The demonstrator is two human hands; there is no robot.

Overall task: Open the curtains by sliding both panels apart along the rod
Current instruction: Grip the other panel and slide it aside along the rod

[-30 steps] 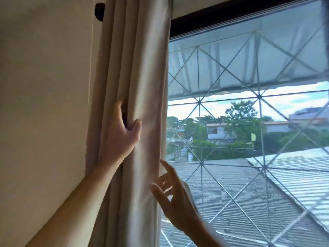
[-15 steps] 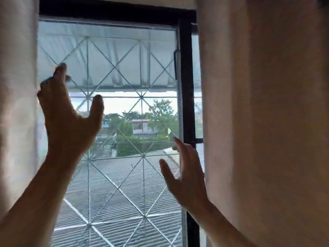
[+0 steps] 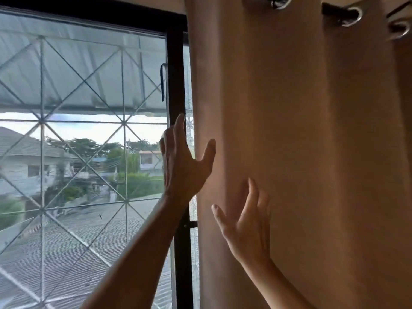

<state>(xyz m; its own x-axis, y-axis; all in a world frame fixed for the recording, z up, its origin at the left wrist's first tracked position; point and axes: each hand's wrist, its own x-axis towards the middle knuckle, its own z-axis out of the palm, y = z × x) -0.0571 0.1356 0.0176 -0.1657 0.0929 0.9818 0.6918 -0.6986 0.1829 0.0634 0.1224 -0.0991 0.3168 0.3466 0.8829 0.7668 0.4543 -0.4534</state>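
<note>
The right curtain panel, beige with metal eyelets, hangs from a dark rod at the top right and covers the right half of the view. My left hand is at the panel's left edge, fingers spread, thumb resting against the fabric. My right hand lies flat and open on the front of the panel, a little lower. Neither hand has fabric gathered in it. The left panel is out of view.
The window with its diagonal metal grille fills the left half, showing rooftops and trees outside. A black vertical window frame stands just left of the curtain edge. Several metal eyelets ride the rod.
My view has swung right from the left panel to the right one. My left hand let go of the left panel and crossed to the right panel's edge; my right hand now rests on it.
</note>
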